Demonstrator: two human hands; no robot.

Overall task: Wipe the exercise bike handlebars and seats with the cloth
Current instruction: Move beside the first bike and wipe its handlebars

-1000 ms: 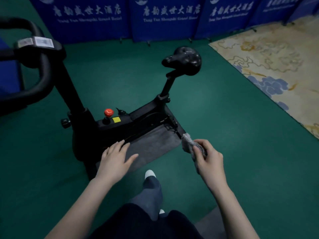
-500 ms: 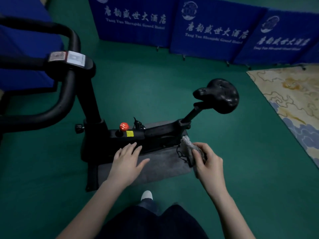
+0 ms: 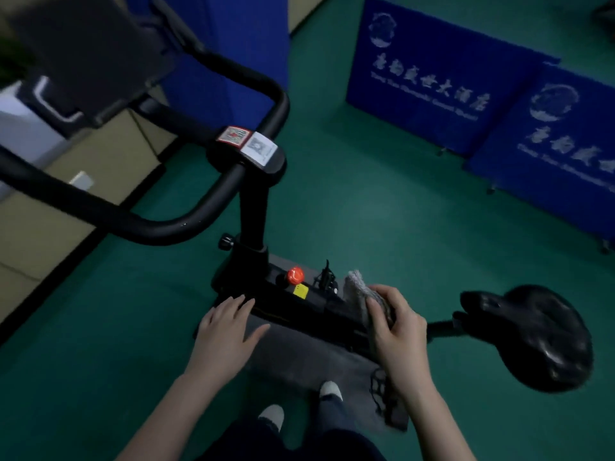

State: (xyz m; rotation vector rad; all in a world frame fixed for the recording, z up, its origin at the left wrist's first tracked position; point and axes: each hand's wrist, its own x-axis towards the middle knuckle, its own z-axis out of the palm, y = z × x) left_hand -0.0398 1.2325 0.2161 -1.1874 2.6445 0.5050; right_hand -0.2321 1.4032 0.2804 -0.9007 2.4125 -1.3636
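While the right hand (image 3: 396, 334) gripped the crumpled grey cloth (image 3: 357, 291) low in the middle of the frame, fingers and thumb curled round the wad, neither surface to be wiped lay under it. The cloth hung over the black bike frame (image 3: 299, 307), just right of the round red knob (image 3: 295, 275) and the small yellow sticker (image 3: 301, 291). The black padded saddle (image 3: 545, 337) sat at the lower right, near the cloth but apart from it. The black curved tubular handlebars (image 3: 159, 224) swept across the left and upper middle, well apart from it. The left hand (image 3: 224, 331) was flat and empty, fingers spread, at the frame's near edge; whether it touched the frame could not be told.

Wiping looked not yet begun, and several things could go wrong from here. Only a small part of the cloth stuck out of the fist, so a swipe might drag knuckles rather than fabric over the saddle and leave patches untouched. A reach toward the handlebars would pass close to the red knob, and a careless wrist might knock or turn it. What looked like a loose dark cord (image 3: 379, 390) lay on the grey floor mat (image 3: 309, 354) near the white-toed shoes (image 3: 273, 414), where a step could snag it. The dim light would make missed spots hard to notice.
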